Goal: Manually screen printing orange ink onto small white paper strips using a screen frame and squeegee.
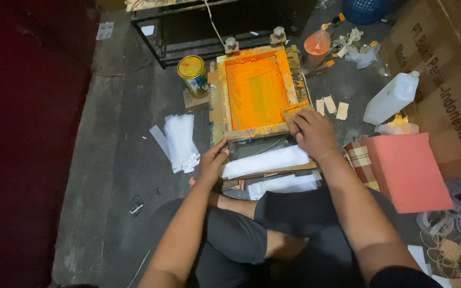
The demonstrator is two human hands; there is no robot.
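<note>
Right hand (314,133) kept a closed grip on a squeegee (295,114) at the near right corner of the frame (221,101), whose screen (257,92) was coated orange. Left hand (213,161) lay open, fingers spread, touching the frame's near left corner. All sat on a grey concrete floor (108,160) in a dim room. Paper strips (180,141) lay left; a yellow-lidded tin (193,74) stood beyond. Right: a white jug (391,97), a pink box (409,170), a brown carton (444,64).
</note>
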